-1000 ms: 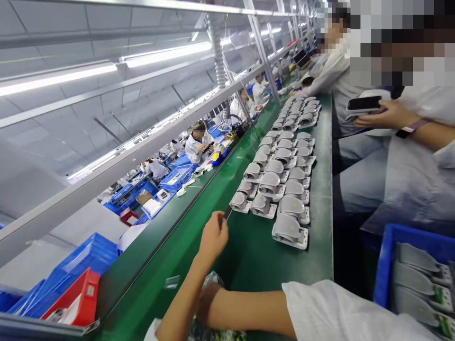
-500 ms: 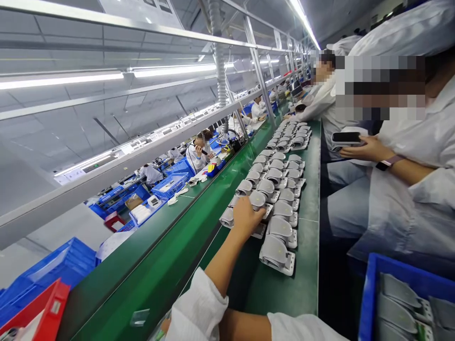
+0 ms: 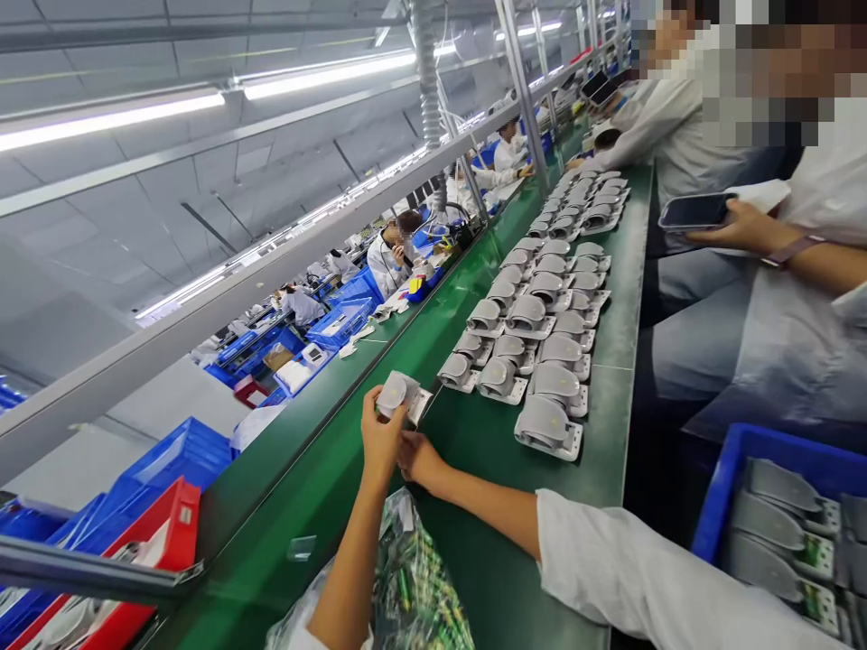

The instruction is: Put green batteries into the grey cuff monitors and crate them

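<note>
Around me the long room runs off under tube lights (image 3: 331, 77), people in white working at farther benches, and a pale rail (image 3: 169, 343) slants across my view. My green bench (image 3: 488, 442) stretches ahead, a glossy green strip (image 3: 271, 582) along its left. On my right a seated co-worker (image 3: 792, 334) holds a dark-screened device (image 3: 694, 212); nearer on that side stands a blue crate (image 3: 778, 444) of grey parts, with a red bin (image 3: 177, 542) away to the left. Rows of curved grey units (image 3: 545, 420) on white bases sit close together on the bench. A clear bag (image 3: 420, 578) of small green-and-gold cylinders, perhaps batteries, lies close by my left forearm. Half a second ago my left hand (image 3: 383, 438) was over the front rows; now it is drawn back, fingers closed round a single piece (image 3: 396, 393), near the front row but apart from it. I take that to mean my work has shifted from the rows to this one. My right hand (image 3: 421, 459) has come up just below it, fingers curled; whether they touch the piece I cannot tell.
</note>
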Demonstrator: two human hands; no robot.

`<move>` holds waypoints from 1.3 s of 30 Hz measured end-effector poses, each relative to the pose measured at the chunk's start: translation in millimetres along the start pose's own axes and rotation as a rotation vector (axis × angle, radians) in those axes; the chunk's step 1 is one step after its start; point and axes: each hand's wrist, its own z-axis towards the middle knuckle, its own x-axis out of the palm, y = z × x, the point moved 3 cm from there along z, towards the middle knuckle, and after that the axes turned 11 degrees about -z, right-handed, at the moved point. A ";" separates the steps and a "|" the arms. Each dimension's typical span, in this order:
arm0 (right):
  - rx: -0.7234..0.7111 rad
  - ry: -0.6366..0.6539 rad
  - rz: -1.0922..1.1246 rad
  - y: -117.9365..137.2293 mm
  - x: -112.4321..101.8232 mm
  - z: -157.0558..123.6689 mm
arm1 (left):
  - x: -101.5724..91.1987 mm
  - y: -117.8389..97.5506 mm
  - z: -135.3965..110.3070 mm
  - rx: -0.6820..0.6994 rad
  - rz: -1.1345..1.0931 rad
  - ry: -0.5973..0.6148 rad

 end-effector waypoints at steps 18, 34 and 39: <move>-0.040 0.027 -0.343 -20.1 -23.1 -24.8 | -121.8 111.2 -98.6 -0.232 -0.261 -0.266; -0.293 -0.008 -0.949 -12.7 -14.7 -52.8 | -116.4 112.5 -99.7 -0.257 -0.454 -0.269; -0.314 0.041 -0.989 -10.2 -14.7 -52.9 | -110.5 106.8 -103.4 -0.254 -0.493 -0.212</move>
